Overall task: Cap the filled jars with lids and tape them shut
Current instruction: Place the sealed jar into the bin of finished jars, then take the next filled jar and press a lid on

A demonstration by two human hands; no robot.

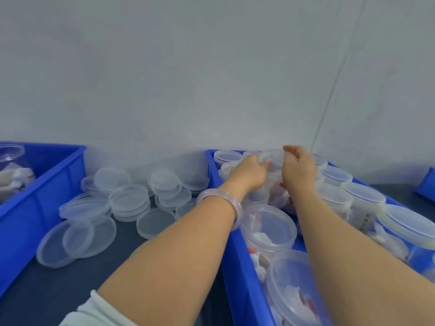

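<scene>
Both my hands reach into the far end of a blue crate (231,250) full of clear plastic jars. My left hand (250,172) and my right hand (297,168) hold a clear lid (273,158) between their fingertips, on top of a filled jar (276,184) in the crate's middle row. The frame is blurred there, so how the lid sits on the jar is unclear. Capped jars (363,196) line the crate's right side. Nearer to me stand two open jars (268,229) holding white and red packets. A pile of loose clear lids (129,201) lies on the dark table left of the crate.
A second blue crate (40,184) with an open jar (10,158) stands at the far left. Part of another blue bin (426,184) shows at the right edge. A white wall rises close behind the table. My left wrist wears a pale bangle (221,201).
</scene>
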